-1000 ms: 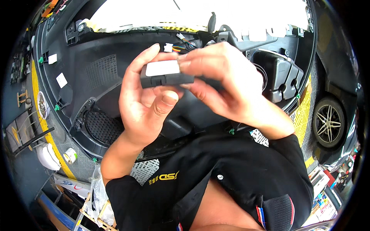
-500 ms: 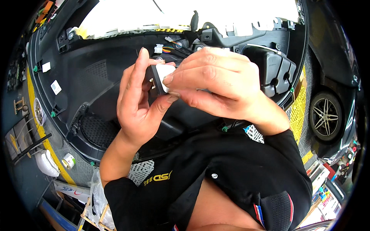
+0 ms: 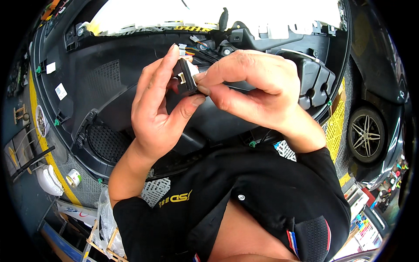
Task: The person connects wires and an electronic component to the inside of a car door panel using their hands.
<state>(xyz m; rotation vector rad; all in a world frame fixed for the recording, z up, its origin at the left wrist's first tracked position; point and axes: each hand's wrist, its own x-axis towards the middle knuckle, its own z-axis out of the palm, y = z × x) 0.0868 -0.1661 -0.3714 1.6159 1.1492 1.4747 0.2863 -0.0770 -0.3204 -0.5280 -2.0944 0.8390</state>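
A small black box-shaped module (image 3: 186, 84) is held up between my hands above a black car door trim panel (image 3: 83, 74). A pale socket shows on its near side, and a white layer (image 3: 192, 68) covers the face turned toward my right hand. My left hand (image 3: 152, 113) grips the module from the left, its thumb by the lower edge and some fingers hidden behind. With thumb and forefinger, my right hand (image 3: 266, 89) pinches the white-faced side at its edge; whether it grips the layer or the box itself is hard to tell.
Behind my hands, coloured wires with a white connector (image 3: 195, 39) lie on the panel. White padding (image 3: 209, 15) spans the far side, and a round speaker grille (image 3: 108, 144) sits at left. A dark car's wheel (image 3: 366, 134) stands at right; a small can (image 3: 73, 178) is on the floor.
The module has turned, so its socket side faces me more and its white face shows less. My right fingers have shifted to its edge, and my left thumb has moved lower.
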